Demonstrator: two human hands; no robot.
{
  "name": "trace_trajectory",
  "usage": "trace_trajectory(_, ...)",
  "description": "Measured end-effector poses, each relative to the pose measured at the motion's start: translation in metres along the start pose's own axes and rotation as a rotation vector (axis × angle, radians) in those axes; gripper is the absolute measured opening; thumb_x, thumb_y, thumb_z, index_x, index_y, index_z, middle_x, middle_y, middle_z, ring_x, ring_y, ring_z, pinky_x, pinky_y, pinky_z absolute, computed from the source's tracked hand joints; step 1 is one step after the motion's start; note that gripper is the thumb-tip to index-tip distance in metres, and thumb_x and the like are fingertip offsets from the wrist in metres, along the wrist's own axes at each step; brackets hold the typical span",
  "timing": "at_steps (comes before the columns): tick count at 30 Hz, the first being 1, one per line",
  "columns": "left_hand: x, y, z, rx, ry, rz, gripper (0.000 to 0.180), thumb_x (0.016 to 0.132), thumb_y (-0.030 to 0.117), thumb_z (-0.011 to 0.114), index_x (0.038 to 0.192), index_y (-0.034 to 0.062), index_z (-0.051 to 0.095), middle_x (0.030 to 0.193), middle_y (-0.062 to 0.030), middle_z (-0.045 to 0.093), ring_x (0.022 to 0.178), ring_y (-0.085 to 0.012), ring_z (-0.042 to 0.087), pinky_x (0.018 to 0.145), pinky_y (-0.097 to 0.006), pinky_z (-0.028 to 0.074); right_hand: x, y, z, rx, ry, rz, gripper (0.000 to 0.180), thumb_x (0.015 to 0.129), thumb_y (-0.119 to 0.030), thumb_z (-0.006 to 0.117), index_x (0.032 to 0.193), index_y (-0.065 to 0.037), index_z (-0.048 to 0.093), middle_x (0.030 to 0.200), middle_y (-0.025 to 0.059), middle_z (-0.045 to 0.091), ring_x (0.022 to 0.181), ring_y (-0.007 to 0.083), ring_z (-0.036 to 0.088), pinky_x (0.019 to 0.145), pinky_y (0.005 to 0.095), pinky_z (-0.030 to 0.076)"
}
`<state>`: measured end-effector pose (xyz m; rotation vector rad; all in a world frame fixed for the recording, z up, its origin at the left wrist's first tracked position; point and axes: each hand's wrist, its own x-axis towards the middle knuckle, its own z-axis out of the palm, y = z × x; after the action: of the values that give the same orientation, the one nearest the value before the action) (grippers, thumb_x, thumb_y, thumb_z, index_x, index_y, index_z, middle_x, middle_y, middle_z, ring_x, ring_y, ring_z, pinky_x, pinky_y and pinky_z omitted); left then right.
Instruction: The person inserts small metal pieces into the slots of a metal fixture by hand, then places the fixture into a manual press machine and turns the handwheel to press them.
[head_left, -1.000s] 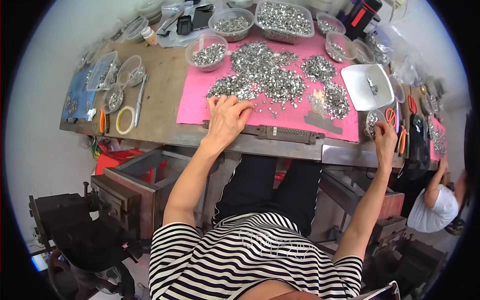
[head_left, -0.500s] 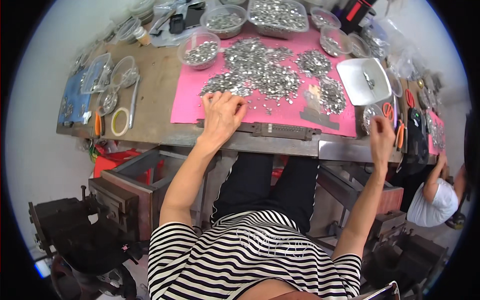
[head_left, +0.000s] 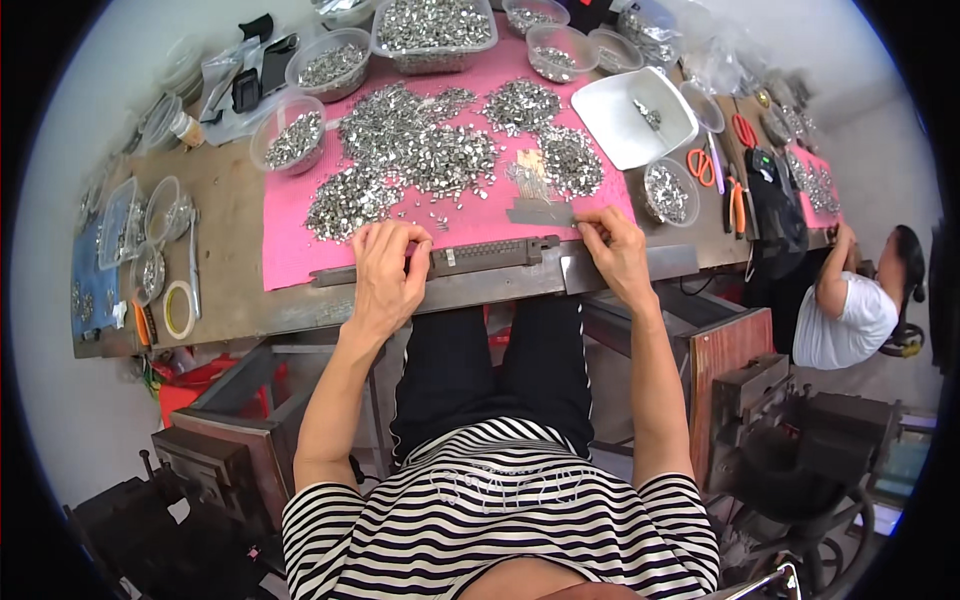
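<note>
My left hand (head_left: 385, 268) lies flat, fingers spread, on the front edge of the pink mat (head_left: 285, 255) and on the long dark metal bar (head_left: 480, 255) that runs along the bench front. My right hand (head_left: 615, 250) sits at the bar's right end. Its fingertips pinch the right end of a flat grey metal strip (head_left: 540, 212) lying on the mat. Just beyond both hands, heaps of small shiny metal parts (head_left: 420, 160) cover the mat.
Clear tubs of parts (head_left: 293, 138) stand at the back and left, with a white tray (head_left: 625, 125) and a small bowl of parts (head_left: 668, 192) to the right. Orange-handled scissors (head_left: 702, 165) lie past the bowl. Tape roll (head_left: 178, 310) at left. Another person (head_left: 850, 305) sits at right.
My right hand has moved left from the small bowl at the right to the flat strip. My left hand has slid back from the parts heap onto the bar.
</note>
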<state>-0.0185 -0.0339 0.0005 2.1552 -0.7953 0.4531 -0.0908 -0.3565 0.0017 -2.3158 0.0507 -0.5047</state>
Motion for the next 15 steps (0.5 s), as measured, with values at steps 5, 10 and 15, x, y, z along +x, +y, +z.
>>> trace_trajectory(5, -0.0055, 0.0046, 0.0048, -0.050, -0.052, -0.005, 0.009, 0.089, 0.003, 0.066, 0.097, 0.0067, 0.061, 0.092, -0.0056, 0.063, 0.089, -0.0259, 0.060, 0.095, -0.043, 0.037, -0.0029, 0.0017, -0.0022, 0.043, 0.000, 0.004, 0.011, 0.090, -0.001, 0.071, 0.101, 0.001, 0.073, 0.085, 0.0077, 0.066, 0.070, 0.0145, 0.060, 0.066, 0.0298, 0.049)
trace_trajectory(10, -0.0041, 0.0053, 0.0070, -0.027, -0.064, 0.015, 0.010, 0.089, 0.003, 0.066, 0.097, 0.0066, 0.061, 0.092, -0.0055, 0.062, 0.088, -0.0259, 0.059, 0.093, -0.043, 0.038, 0.0001, -0.0002, -0.0002, -0.007, 0.004, -0.019, 0.011, 0.090, 0.000, 0.071, 0.100, 0.001, 0.072, 0.085, 0.0077, 0.065, 0.070, 0.0150, 0.060, 0.066, 0.0301, 0.050)
trace_trajectory(15, -0.0053, 0.0037, 0.0082, -0.029, -0.055, 0.024, 0.010, 0.089, 0.004, 0.066, 0.097, 0.0067, 0.061, 0.091, -0.0056, 0.062, 0.088, -0.0258, 0.059, 0.093, -0.043, 0.038, 0.0035, 0.0002, 0.0039, -0.074, -0.010, -0.075, 0.009, 0.088, 0.001, 0.072, 0.096, 0.002, 0.069, 0.085, 0.0124, 0.063, 0.071, 0.0235, 0.065, 0.066, 0.0349, 0.052)
